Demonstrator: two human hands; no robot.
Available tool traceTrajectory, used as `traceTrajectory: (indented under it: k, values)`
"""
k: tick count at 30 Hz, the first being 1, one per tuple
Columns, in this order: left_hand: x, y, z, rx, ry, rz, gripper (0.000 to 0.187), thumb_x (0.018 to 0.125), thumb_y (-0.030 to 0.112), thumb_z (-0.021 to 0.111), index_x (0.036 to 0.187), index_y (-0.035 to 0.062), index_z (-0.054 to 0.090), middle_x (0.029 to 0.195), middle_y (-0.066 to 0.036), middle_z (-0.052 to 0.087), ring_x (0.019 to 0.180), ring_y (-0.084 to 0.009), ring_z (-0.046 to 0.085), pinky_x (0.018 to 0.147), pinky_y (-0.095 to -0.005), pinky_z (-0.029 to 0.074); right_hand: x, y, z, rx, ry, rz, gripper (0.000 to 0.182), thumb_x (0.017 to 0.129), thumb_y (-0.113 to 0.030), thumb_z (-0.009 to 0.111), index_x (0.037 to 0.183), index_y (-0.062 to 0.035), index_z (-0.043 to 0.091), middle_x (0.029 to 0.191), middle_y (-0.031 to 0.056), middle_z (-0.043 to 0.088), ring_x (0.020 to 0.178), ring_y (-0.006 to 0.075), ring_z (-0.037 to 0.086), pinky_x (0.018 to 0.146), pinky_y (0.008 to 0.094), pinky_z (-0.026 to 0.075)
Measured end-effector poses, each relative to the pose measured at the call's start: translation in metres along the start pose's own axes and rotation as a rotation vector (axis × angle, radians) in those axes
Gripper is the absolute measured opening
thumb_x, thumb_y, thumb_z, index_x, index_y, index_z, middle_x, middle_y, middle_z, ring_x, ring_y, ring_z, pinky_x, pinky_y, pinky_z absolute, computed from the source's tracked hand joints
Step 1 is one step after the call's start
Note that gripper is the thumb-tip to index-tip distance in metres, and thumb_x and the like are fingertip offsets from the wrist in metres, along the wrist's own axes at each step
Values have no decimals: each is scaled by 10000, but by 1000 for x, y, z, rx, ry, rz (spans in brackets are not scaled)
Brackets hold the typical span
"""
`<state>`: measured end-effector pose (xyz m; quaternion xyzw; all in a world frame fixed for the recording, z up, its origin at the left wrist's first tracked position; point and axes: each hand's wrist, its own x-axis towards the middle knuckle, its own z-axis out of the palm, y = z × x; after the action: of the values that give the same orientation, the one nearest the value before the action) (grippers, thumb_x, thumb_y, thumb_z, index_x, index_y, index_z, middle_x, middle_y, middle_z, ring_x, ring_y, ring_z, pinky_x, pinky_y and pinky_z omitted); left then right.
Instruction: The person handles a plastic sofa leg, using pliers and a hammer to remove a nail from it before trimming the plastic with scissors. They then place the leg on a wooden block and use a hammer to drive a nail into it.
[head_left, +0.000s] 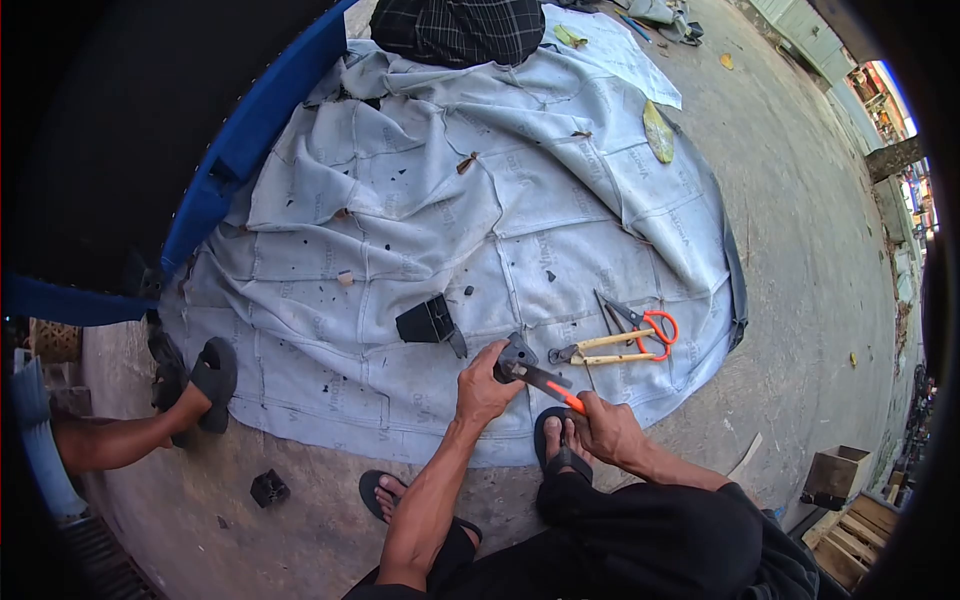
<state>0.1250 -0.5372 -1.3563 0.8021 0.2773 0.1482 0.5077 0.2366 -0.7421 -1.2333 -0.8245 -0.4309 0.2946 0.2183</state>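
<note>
My left hand [484, 388] is closed around a black plastic piece [517, 352], which looks like a furniture foot, held above the cloth's near edge. My right hand [612, 430] grips an orange-handled knife [566, 396]. Its dark blade lies against or just over the black piece; exact contact is hard to see. Beyond my left hand, a tapered black plastic foot [427, 320] lies on its side. To the right are end-cutting pliers [605, 350] with yellowish handles, beside scissors [655, 335] with orange handles.
A rumpled grey cloth [420, 240] with black scraps covers the ground. At left stands a blue and black upholstered frame [215, 180], near another person's leg [120, 440]. A black block [270, 488] lies on the concrete. A metal box [838, 472] and wooden crate [855, 540] stand at right.
</note>
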Motion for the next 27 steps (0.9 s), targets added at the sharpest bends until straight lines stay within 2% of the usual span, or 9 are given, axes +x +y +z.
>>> traceTrajectory:
  k: [3,9,10,12,15,18,20,24,27]
  values:
    - [1,10,-4,20,-39,5,616,707,137,833,1269,7,618,1218,-213,675,1135,-362,663,970,-392,532,7,15,11,-119,-104,74,267,992,-285,590,1028,-53,463,766,211,653,658,464,643,534,535,495]
    - [7,25,-12,-23,-149,-163,590,707,140,835,1240,-7,631,1184,-209,692,1110,-359,676,957,-389,540,2,12,14,-77,15,0,254,990,-296,571,1044,-79,451,785,204,662,664,458,652,525,545,484]
    - [4,11,-3,21,-48,12,573,714,160,835,1226,-11,641,1172,-209,698,1104,-353,681,953,-388,542,4,9,11,-100,-45,34,270,987,-295,592,1028,-65,457,778,209,659,671,459,649,538,538,491]
    - [14,6,-3,18,-56,-14,579,715,169,836,1231,-10,642,1181,-211,695,1112,-351,678,957,-387,541,13,5,6,-129,-104,56,288,983,-294,612,1013,-50,462,772,213,656,678,461,647,552,531,499]
    - [4,8,-4,1,-104,-90,613,712,189,848,1256,-2,640,1201,-215,690,1130,-353,671,965,-384,538,4,4,14,-7,16,53,291,986,-300,609,1019,-52,459,781,214,664,685,462,649,555,533,499]
    - [12,8,-3,102,17,117,604,713,208,858,1255,40,650,1091,-171,729,1016,-315,725,841,-365,571,10,24,23,-125,-42,74,279,984,-307,588,1063,-83,441,793,191,670,677,436,662,532,536,492]
    - [8,9,-5,63,-33,25,605,706,200,866,1249,39,653,1116,-181,722,1030,-319,719,849,-368,570,7,8,11,-102,40,43,290,992,-312,570,1096,-88,420,793,191,672,678,435,666,544,546,495]
    - [3,14,-4,46,-87,-35,611,700,193,860,1243,13,646,1152,-202,706,1068,-345,696,897,-384,556,3,24,25,-148,-103,92,250,989,-293,582,1056,-95,443,826,198,675,683,447,659,543,551,490]
    - [9,13,-7,44,-120,-85,618,694,187,855,1237,-12,639,1188,-223,690,1107,-371,672,946,-400,542,3,9,22,-47,68,16,247,986,-298,594,1037,-99,457,812,208,674,679,454,654,544,549,488]
